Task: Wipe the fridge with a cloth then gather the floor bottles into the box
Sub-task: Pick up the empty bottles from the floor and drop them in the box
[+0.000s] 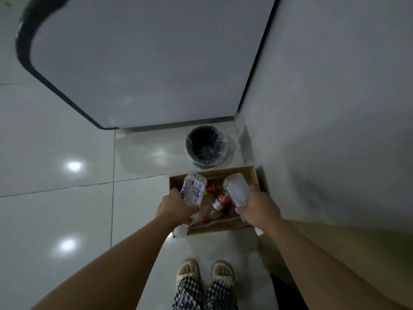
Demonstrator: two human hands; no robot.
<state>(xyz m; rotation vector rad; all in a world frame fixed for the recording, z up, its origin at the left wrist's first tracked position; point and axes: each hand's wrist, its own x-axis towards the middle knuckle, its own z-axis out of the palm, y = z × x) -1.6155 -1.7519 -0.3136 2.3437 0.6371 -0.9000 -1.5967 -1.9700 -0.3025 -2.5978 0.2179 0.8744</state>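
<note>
I see my left hand (pixel 175 206) and right hand (pixel 259 208) each gripping a clear bottle, fingers curled round it, over the cardboard box (pixel 248 173).

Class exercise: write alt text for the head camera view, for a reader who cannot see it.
Each hand, left and right, holds a clear bottle over a cardboard box of bottles on the tiled floor. A lined bin stands beyond, beside the fridge.

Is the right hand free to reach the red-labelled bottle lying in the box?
Probably not yet. The right hand grips a clear bottle above the box. The red-labelled bottle lies just beside it, uncovered, so reach looks easy once that hand lets go.
</note>
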